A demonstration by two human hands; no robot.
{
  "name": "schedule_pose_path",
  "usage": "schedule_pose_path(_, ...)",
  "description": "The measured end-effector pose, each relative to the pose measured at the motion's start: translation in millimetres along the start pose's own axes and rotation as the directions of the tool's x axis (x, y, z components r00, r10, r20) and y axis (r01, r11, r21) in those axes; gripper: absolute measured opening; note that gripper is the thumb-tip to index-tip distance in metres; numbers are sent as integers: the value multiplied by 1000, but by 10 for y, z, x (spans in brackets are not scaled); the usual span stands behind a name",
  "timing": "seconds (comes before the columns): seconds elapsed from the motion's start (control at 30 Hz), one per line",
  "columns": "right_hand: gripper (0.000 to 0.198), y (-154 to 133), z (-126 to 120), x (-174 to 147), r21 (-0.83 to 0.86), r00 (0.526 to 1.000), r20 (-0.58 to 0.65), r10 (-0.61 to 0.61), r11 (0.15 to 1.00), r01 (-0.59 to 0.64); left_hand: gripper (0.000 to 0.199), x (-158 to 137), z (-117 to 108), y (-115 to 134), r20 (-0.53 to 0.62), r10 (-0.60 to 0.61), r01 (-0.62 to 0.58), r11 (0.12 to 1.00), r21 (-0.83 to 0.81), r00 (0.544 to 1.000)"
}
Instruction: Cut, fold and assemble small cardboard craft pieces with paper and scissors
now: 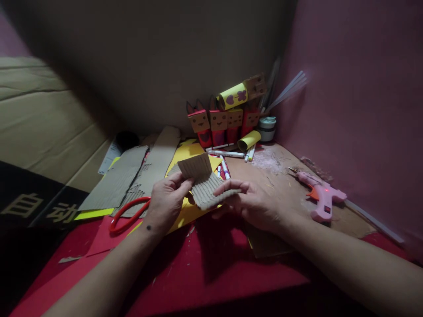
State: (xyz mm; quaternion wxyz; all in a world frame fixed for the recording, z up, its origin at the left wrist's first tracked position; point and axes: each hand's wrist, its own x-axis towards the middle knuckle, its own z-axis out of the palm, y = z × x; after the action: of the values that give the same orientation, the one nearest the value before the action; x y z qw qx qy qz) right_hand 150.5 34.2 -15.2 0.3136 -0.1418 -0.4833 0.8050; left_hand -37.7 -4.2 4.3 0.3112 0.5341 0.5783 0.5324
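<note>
A folded piece of corrugated cardboard (206, 189) is held up between my two hands over the red work surface. My left hand (168, 198) pinches its left side, thumb in front. The fingers of my right hand (251, 200) are closed on its right edge, some above and some beneath it. One darker panel of the piece stands up at the back, while the ridged part bends toward me. Beside my left wrist is a red-handled pair of scissors (114, 224), its blades hidden from view.
Cardboard sheets (119, 176) and yellow paper (185, 154) lie at left and centre. Several markers (228, 153) lie behind my hands, before red paper-tube figures (204, 136) with cardboard heads. A pink glue gun (322, 193) with a lit red light rests at right, near glue sticks (289, 90).
</note>
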Motion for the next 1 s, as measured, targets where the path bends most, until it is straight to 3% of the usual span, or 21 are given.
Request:
schedule_pose_path(0.13,23,80,-23,51,-64,986,-152,-75,996,66,25,-48,45,22,131,50,-53,998,17,990)
schedule_pose_path(0.23,38,93,-22,74,-61,954,-289,-76,996,61,25,-86,72,37,168,35,-38,999,16,985)
schedule_pose_path(0.33,56,70,2,77,-37,938,-345,-27,999,16,28,-119,71,55,192,17,-15,1000,-12,981)
schedule_pose_path(0.43,62,53,15,76,-17,937,-348,13,1000,-20,29,-139,62,74,210,34,-29,999,-28,977)
schedule_pose_path(0.63,44,103,-34,88,-25,959,-281,34,999,-43,30,-133,95,67,281,4,23,996,-90,960)
schedule_pose_path(0.8,39,129,-58,101,5,958,-281,56,998,-57,22,-131,59,66,272,90,-123,986,109,958)
schedule_pose_path(1.0,27,60,-40,116,101,951,-286,114,991,-89,29,-119,-78,161,505,167,-282,946,159,847)
